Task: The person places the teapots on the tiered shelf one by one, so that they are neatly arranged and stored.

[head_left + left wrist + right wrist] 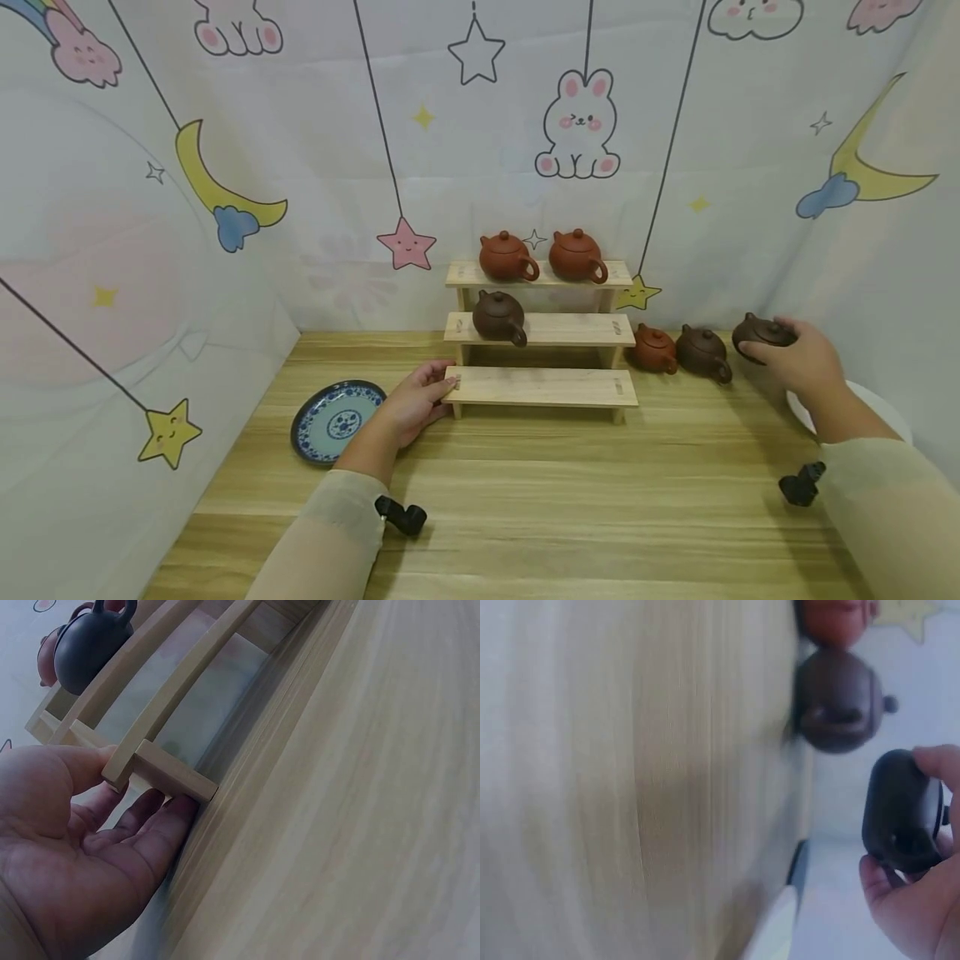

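Observation:
My right hand (816,365) holds a dark brown teapot (761,331) at the far right, with fingers and thumb on either side of its body. In the right wrist view that teapot (900,810) hangs above the tabletop, partly covered by the fingers. The left hand (411,404) grips the left end of the lowest step of a three-tier wooden stand (542,387). Its thumb lies at the board's end and its fingers curl below, against the support leg (174,774). Another dark brown teapot (498,317) sits on the stand's middle step, at the left.
Two reddish teapots (507,257) stand on the top step. Right of the stand, a reddish teapot (655,347) and a dark brown teapot (702,352) sit on the table. A blue-patterned plate (307,427) lies left; a white plate (888,408) lies partly behind the right forearm.

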`<move>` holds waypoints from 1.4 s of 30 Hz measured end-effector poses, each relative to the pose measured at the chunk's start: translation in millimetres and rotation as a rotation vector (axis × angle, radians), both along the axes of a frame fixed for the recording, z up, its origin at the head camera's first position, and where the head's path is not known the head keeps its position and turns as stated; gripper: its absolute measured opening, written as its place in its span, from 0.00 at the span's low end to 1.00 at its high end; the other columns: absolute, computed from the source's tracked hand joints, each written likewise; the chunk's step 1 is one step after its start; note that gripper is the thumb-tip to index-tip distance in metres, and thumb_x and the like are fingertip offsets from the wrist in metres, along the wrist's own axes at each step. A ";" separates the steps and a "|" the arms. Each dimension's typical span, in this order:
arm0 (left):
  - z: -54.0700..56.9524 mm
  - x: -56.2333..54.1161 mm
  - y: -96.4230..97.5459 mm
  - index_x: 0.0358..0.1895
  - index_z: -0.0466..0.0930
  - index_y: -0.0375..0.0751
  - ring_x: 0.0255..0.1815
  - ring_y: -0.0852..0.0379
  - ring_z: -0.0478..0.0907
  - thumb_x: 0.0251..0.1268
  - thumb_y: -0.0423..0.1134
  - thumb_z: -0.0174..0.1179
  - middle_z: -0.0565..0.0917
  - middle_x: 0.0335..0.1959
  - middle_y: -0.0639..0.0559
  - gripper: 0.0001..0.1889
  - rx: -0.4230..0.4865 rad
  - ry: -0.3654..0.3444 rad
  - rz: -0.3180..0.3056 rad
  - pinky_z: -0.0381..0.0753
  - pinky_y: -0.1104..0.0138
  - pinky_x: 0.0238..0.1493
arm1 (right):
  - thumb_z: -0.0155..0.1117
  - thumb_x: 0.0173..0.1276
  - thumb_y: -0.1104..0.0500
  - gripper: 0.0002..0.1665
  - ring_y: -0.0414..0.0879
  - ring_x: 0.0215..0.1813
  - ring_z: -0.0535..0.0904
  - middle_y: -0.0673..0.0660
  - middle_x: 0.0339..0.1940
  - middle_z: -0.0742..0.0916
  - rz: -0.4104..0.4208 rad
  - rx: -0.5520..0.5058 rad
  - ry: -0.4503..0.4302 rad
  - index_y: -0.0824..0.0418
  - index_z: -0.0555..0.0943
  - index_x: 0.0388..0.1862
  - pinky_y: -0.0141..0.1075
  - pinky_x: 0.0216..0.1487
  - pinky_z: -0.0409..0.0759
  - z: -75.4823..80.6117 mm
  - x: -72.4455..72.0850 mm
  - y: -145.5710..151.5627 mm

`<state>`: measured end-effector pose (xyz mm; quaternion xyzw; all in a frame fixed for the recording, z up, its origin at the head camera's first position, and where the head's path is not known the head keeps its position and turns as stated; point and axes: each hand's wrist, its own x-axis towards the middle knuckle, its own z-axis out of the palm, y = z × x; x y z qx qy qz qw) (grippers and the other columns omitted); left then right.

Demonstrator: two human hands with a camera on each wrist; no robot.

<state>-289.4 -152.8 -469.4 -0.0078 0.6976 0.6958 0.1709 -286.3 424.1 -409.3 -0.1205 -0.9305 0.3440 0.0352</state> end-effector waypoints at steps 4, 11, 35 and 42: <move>0.8 -0.1 0.0 0.82 0.63 0.46 0.81 0.41 0.68 0.87 0.39 0.52 0.66 0.82 0.43 0.26 0.001 -0.007 0.002 0.72 0.45 0.81 | 0.60 0.76 0.28 0.63 0.83 0.78 0.59 0.83 0.82 0.61 0.008 0.000 0.016 0.66 0.48 0.89 0.74 0.70 0.69 6.6 7.8 -11.5; 0.4 -0.5 -0.2 0.82 0.63 0.46 0.81 0.41 0.68 0.88 0.39 0.52 0.65 0.82 0.42 0.26 -0.006 0.002 -0.003 0.71 0.45 0.81 | 0.62 0.72 0.24 0.64 0.83 0.81 0.55 0.77 0.87 0.56 0.061 -0.005 0.003 0.56 0.48 0.91 0.77 0.68 0.68 14.0 17.3 -38.2; 0.3 -1.3 -0.2 0.82 0.62 0.45 0.81 0.41 0.68 0.88 0.39 0.52 0.65 0.82 0.42 0.26 0.007 -0.004 -0.003 0.71 0.44 0.81 | 0.74 0.68 0.31 0.58 0.66 0.78 0.73 0.66 0.80 0.73 0.355 -0.148 0.093 0.52 0.61 0.87 0.62 0.70 0.79 42.6 25.0 -164.1; -1.3 -1.8 0.1 0.82 0.62 0.45 0.82 0.40 0.67 0.88 0.40 0.52 0.65 0.82 0.41 0.26 0.003 -0.002 -0.009 0.70 0.44 0.81 | 0.77 0.66 0.32 0.56 0.63 0.78 0.73 0.61 0.79 0.75 0.397 -0.151 0.093 0.48 0.65 0.85 0.61 0.71 0.78 44.4 9.6 -195.7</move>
